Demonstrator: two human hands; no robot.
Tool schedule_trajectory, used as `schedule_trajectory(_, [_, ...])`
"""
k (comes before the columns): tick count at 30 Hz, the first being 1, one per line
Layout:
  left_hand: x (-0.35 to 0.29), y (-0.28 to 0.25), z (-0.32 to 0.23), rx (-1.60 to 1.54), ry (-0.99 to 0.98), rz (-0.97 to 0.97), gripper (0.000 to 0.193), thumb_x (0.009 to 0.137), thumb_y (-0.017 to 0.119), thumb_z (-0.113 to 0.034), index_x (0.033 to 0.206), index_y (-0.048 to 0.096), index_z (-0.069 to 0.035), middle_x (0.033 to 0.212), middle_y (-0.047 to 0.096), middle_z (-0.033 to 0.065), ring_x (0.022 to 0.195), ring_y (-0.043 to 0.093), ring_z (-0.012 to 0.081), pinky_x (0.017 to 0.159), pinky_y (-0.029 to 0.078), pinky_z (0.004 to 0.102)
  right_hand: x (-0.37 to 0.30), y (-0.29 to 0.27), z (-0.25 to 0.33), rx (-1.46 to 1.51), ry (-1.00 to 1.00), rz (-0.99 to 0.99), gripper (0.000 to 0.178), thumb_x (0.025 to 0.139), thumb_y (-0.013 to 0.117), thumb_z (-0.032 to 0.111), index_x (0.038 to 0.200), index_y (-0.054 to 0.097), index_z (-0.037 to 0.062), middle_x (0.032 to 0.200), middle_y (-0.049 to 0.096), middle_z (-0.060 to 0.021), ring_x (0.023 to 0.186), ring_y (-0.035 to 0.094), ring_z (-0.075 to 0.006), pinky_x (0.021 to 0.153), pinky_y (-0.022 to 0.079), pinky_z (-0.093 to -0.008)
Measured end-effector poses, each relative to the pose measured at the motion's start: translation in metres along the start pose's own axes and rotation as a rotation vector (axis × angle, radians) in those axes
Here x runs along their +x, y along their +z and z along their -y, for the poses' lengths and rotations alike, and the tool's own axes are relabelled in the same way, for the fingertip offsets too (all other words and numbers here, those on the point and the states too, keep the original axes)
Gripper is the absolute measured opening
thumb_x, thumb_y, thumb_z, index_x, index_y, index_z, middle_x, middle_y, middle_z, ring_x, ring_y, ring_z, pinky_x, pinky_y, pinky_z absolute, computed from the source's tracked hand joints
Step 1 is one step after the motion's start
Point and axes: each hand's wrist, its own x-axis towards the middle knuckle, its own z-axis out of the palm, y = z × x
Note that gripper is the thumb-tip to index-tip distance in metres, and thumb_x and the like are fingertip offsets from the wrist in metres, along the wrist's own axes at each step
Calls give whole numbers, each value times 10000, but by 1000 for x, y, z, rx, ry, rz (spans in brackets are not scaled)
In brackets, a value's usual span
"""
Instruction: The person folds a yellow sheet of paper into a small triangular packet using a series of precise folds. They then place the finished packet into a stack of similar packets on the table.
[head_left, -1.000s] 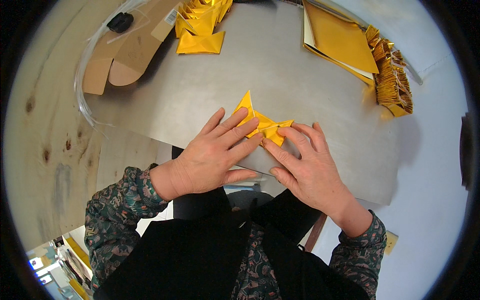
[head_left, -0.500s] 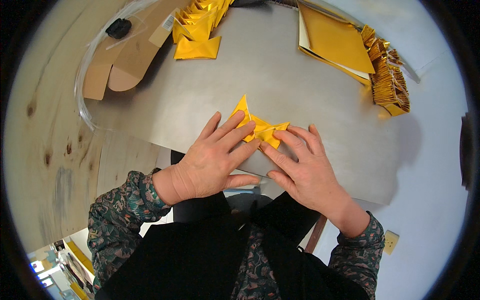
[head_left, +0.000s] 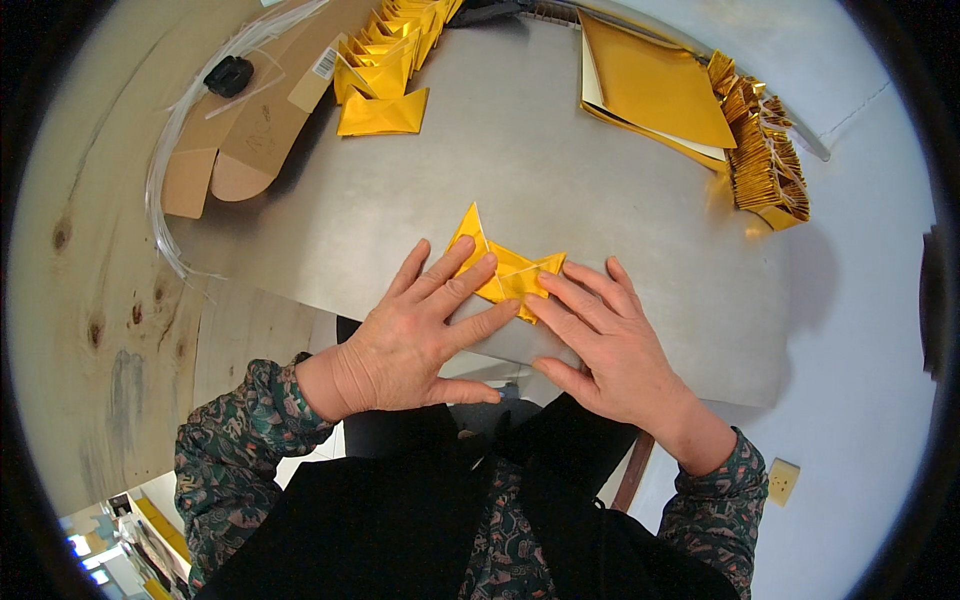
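A partly folded piece of gold foil paper lies near the front edge of the grey metal table, with pointed corners standing out at its left and right. My left hand rests its spread fingertips on the paper's left part, thumb held away toward me. On its right part press the fingertips of my right hand, fingers stretched out and thumb apart. Both hands lie flat over the paper without gripping it, and they hide some of its lower edge.
Folded gold paper pieces line up at the far left, beside an opened cardboard box with clear plastic strands and a black object. Gold sheets and a bundle of tightly packed folded gold pieces lie at the far right.
The view has shifted slightly. Both hands stay on the gold paper; my right fingertips have slid a little apart from the left ones, showing more of the paper's middle.
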Motion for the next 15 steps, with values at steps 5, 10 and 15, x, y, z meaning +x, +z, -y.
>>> schedule_trajectory(5, [-1, 0, 0, 3, 7, -9, 819, 893, 675, -723, 1521, 556, -211, 1631, 369, 243, 1571, 261, 461, 1246, 198, 669, -1, -1, 0, 75, 66, -46, 705, 888, 791, 365, 1464, 560, 30, 1524, 525, -143, 1464, 420, -334, 1256, 253, -587])
schedule_trajectory(10, [-1, 2, -1, -18, 6, -34, 802, 883, 703, -697, 1502, 573, -203, 1610, 395, 239, 1565, 276, 460, 1241, 210, 670, 0, -1, 1, -42, 58, -17, 713, 913, 757, 395, 1467, 546, -1, 1537, 522, -152, 1456, 431, -339, 1249, 282, -571])
schedule_trajectory(15, [-3, 4, 0, -36, 11, -61, 773, 871, 746, -634, 1495, 579, -209, 1620, 394, 223, 1562, 290, 453, 1238, 214, 671, 3, 6, 2, -54, 127, -66, 690, 925, 745, 369, 1469, 544, -6, 1534, 530, -157, 1442, 446, -341, 1240, 307, -561])
